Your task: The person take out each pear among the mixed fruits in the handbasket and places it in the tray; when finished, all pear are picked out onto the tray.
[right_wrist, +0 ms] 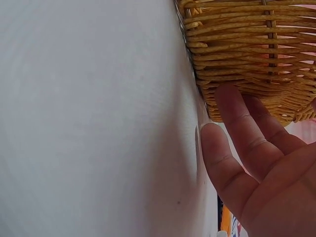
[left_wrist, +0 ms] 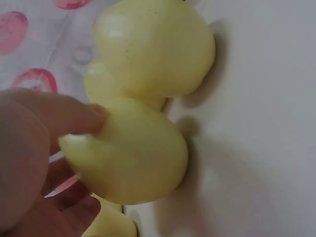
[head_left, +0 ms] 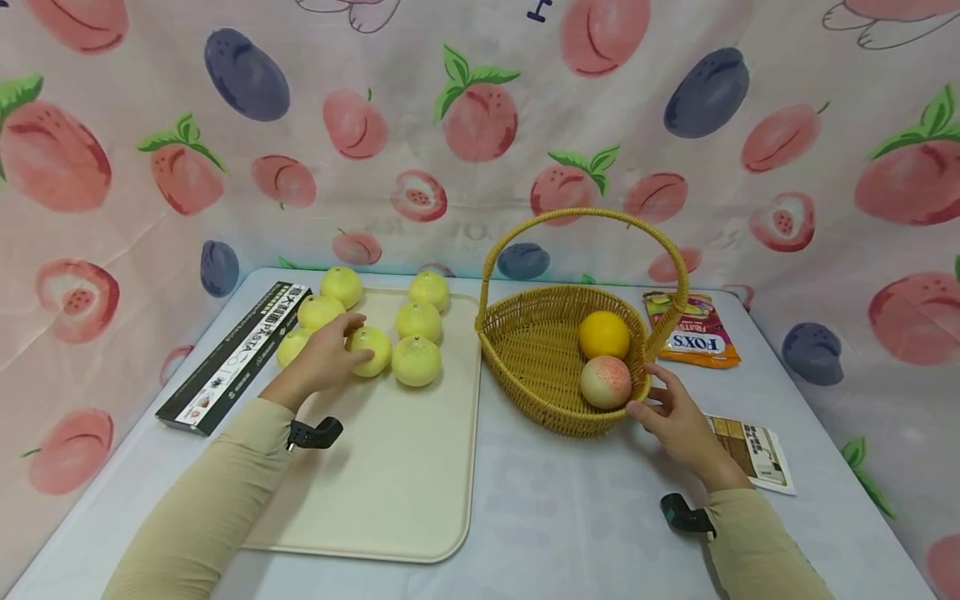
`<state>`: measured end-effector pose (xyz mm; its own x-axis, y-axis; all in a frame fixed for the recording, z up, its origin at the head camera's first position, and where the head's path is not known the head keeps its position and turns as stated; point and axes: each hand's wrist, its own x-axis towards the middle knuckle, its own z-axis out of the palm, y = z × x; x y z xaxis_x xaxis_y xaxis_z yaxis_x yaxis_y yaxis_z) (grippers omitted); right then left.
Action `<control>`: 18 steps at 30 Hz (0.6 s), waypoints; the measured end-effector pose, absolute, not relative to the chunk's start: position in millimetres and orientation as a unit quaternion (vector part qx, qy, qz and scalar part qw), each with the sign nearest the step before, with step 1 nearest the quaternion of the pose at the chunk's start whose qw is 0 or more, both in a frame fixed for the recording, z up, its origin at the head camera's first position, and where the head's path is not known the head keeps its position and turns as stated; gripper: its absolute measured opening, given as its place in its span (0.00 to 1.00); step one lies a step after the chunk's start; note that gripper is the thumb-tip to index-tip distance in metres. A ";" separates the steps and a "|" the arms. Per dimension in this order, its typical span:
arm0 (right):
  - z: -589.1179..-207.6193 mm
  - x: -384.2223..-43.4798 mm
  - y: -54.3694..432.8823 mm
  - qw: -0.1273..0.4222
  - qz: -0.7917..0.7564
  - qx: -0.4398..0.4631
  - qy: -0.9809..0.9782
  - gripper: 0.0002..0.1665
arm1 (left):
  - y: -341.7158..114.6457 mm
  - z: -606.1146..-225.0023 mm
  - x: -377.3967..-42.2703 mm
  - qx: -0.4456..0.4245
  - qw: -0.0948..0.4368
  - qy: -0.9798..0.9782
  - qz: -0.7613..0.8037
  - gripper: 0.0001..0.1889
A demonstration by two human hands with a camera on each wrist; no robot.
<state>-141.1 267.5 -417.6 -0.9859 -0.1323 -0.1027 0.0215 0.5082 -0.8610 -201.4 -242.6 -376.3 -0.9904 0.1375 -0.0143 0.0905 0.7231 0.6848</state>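
My left hand (head_left: 324, 357) grips a pale yellow round fruit (head_left: 370, 351) over the cream tray (head_left: 375, 500), thumb on one side and fingers on the other. In the left wrist view the held fruit (left_wrist: 131, 153) sits close to another yellow fruit (left_wrist: 158, 47). My right hand (head_left: 678, 421) touches the right side of a wicker basket (head_left: 525, 392), its fingers fairly straight against the weave (right_wrist: 247, 44). Inside the basket lie an orange (head_left: 603, 335) and a peach (head_left: 606, 382).
Several more pale yellow fruits (head_left: 417, 361) stand in rows on the tray. A long black pasta box (head_left: 232, 358) lies along the tray's left side. A red and orange Foxs packet (head_left: 693, 329) and a brown and white packet (head_left: 753, 454) lie right of the basket, whose tall handle (head_left: 581, 212) arches up.
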 end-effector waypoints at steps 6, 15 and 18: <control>-415.2 -140.5 265.5 0.081 -0.497 -0.029 0.864 0.48 | -245.0 -385.5 -203.6 0.054 0.040 0.921 0.384 0.34; -414.2 -139.1 265.1 0.080 -0.492 -0.027 0.866 0.49 | -246.9 -381.3 -202.0 0.056 0.041 0.927 0.369 0.32; -414.3 -139.4 265.2 0.079 -0.491 -0.028 0.867 0.49 | -248.4 -377.3 -200.8 0.055 0.048 0.933 0.351 0.32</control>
<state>-139.4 265.2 -414.3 -0.9861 -0.1255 -0.1089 0.0289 0.5158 -0.8562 -200.8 -248.4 -377.3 -0.9893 0.1363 -0.0520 0.0681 0.7471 0.6612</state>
